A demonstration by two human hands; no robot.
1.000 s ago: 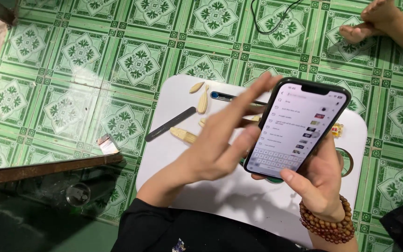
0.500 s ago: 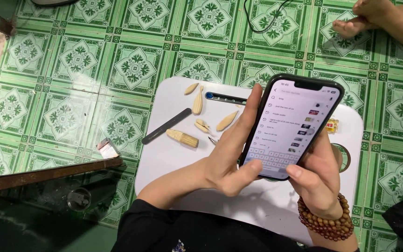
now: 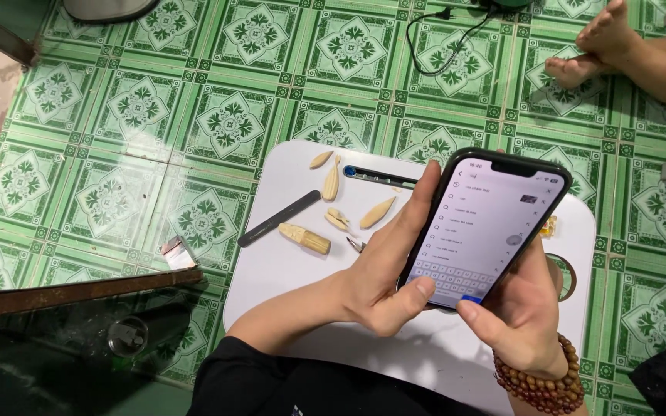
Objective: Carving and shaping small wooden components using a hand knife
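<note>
Two hands on one thing: you hold the smartphone (image 3: pixel 487 227) above the white counter (image 3: pixel 287 270), long axis tilted up and to the right. Your left hand (image 3: pixel 383 270) wraps its left edge, grip closed around it, thumb on the keyboard. Your right hand (image 3: pixel 522 308), beaded bracelet (image 3: pixel 537 377) on the wrist, cups the lower right corner, thumb at the bottom edge. Phone is glossy black, flat, rounded corners. Left of it on the counter: matte dark file (image 3: pixel 279 218), pale carved wooden pieces (image 3: pixel 304 238).
</note>
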